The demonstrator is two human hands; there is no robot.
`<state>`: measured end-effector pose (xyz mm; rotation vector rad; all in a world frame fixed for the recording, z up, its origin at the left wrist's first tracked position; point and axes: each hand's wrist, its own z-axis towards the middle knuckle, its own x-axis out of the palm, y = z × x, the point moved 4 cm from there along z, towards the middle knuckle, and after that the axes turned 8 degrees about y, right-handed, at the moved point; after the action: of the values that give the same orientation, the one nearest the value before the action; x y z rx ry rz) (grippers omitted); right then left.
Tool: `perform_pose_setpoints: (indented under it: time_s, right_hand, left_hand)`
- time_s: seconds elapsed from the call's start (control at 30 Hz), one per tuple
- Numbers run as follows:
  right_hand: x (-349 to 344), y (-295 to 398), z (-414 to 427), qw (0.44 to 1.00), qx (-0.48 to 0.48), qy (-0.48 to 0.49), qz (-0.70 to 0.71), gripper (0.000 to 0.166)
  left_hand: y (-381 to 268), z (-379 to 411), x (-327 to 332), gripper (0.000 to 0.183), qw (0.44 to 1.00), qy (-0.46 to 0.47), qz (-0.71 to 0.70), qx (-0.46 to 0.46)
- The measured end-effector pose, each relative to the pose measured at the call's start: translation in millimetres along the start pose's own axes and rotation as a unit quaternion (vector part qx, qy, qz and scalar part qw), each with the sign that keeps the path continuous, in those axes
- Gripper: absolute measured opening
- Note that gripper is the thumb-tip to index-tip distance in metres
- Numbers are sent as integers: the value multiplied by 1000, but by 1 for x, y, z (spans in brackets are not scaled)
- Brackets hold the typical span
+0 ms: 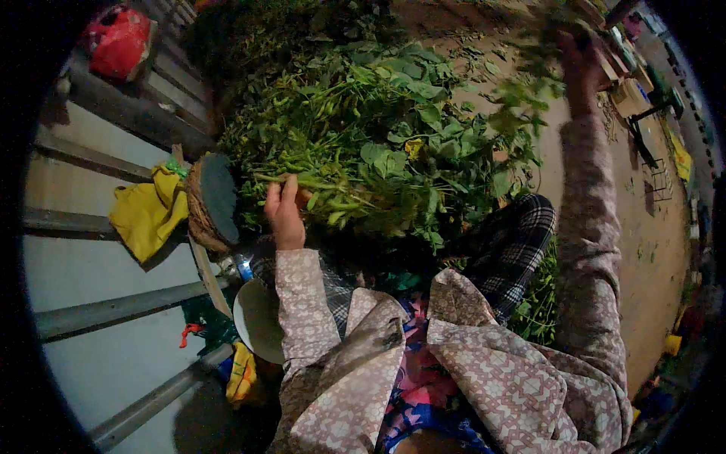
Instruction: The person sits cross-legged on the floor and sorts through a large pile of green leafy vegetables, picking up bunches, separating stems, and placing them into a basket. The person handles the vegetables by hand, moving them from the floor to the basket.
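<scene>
My left hand (285,215) pinches a green bean stem (323,183) between thumb and fingers. Plump green pods (340,213) hang from that stem over my lap. Far off to the upper right, my right hand (581,68) is stretched out and blurred by motion. Blurred leafy foliage (530,48) adjoins it; whether the fingers grip it is unclear. In front of me spreads a large heap of uprooted bean plants (391,108), with leaves, stems and pods tangled together. One yellow leaf (414,148) stands out in the heap.
Left of the heap, a round woven basket (207,201) leans on its side beside a yellow cloth or bag (150,213). A slatted frame (122,309) runs along the left, with a red bag (118,42) above. Boxes (630,96) and a wire rack (658,181) stand at right.
</scene>
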<state>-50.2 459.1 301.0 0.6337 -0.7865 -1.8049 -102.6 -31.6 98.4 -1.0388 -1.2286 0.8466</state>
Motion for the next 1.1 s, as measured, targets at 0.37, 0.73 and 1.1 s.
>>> perform_pose_setpoints:
  time_s: [0.37,0.73,1.1]
  right_hand:
    - [258,-124,-151,923,196,307,-124,42]
    - [232,-130,-215,925,345,155,-39,21]
    - [236,-143,-272,916,364,120,-120,28]
  left_hand:
    - [43,-2,2,16,993,34,90,-71]
    - [56,18,14,19,999,10,-48,7]
    - [139,-54,75,26,949,118,-30,-290]
